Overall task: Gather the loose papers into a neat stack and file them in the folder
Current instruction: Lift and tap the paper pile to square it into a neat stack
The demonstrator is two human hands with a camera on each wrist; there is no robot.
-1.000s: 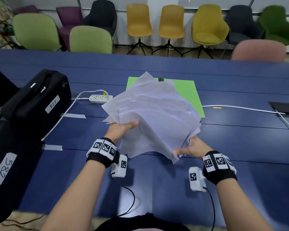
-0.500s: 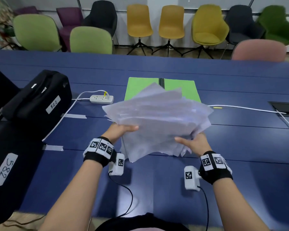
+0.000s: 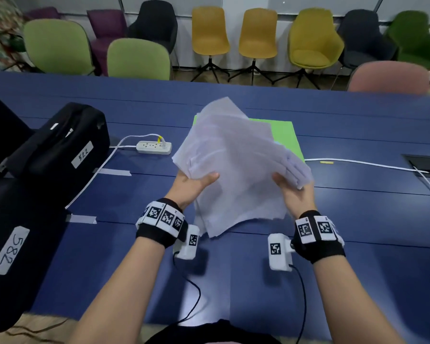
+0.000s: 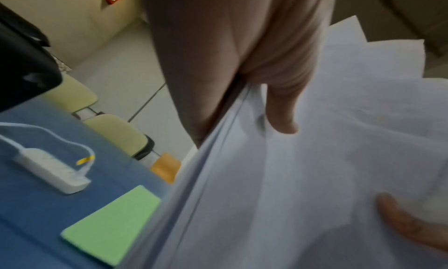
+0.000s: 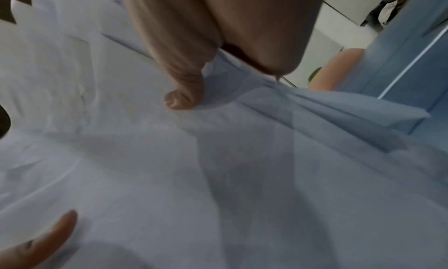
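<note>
A fanned, uneven bundle of white papers (image 3: pixel 236 165) hangs tilted above the blue table (image 3: pixel 358 219), held between both hands. My left hand (image 3: pixel 194 184) grips its left edge, thumb on top and fingers underneath. My right hand (image 3: pixel 292 188) grips the right edge the same way. The wrist views show each thumb pressed on the papers (image 4: pixel 315 177) (image 5: pixel 218 177). The green folder (image 3: pixel 282 135) lies flat on the table behind the bundle, mostly hidden by it; one corner of the folder (image 4: pixel 109 223) shows in the left wrist view.
A white power strip (image 3: pixel 154 147) with its cable lies left of the folder. Black cases labelled 522 (image 3: pixel 60 145) and 582 (image 3: pixel 8 244) stand at the left. A white cable (image 3: pixel 363 163) runs to a floor box (image 3: pixel 427 166) at the right. Chairs line the far side.
The bundle has swung from nearly flat to tilted up, its far end raised over the folder. Both hands have shifted slightly and kept their grip on its edges.
</note>
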